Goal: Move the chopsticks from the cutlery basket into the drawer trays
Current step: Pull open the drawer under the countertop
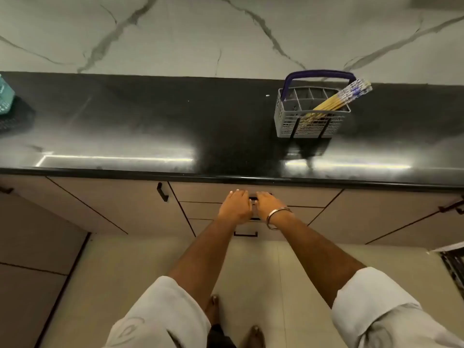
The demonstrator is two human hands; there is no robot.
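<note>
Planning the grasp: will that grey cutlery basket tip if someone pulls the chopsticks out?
Probably light: the cutlery basket is thin plastic mesh. The chopsticks lean right and overhang the rim, so an angled pull may tip it. It could also slide on the glossy black counter.

A home kitchen: a glossy black stone countertop (150, 121) along a white veined marble wall (175, 33), beige handled cabinet drawers (200, 194) beneath, pale floor tiles (263, 272) nearest.
</note>
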